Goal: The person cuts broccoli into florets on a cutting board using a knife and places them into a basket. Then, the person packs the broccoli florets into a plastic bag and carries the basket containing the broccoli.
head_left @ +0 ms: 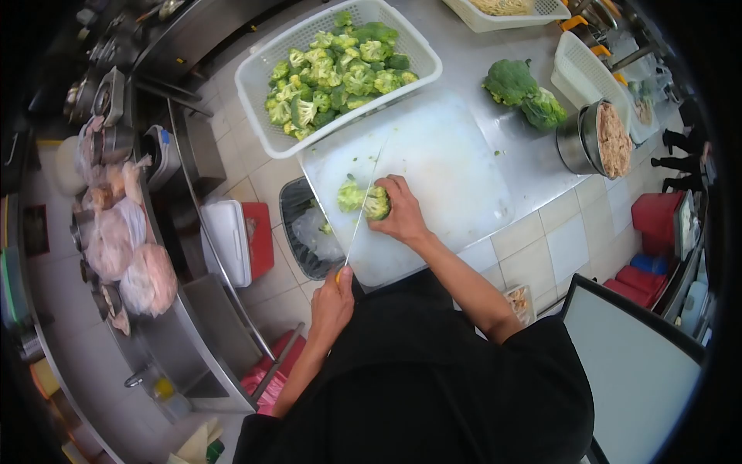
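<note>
My left hand is closed on the handle of a long knife. The blade runs up across the white cutting board, between two pieces of broccoli. My right hand has its fingers curled round the broccoli piece just right of the blade. A paler green broccoli piece lies on the board just left of the blade, and small green crumbs are scattered near it. Whether the blade touches either piece cannot be made out.
A white basket of cut broccoli stands beyond the board. Whole broccoli heads lie at the right, near metal pots and another white basket. A black-lined bin is below the board's left edge. Distant dark-clothed legs show far right.
</note>
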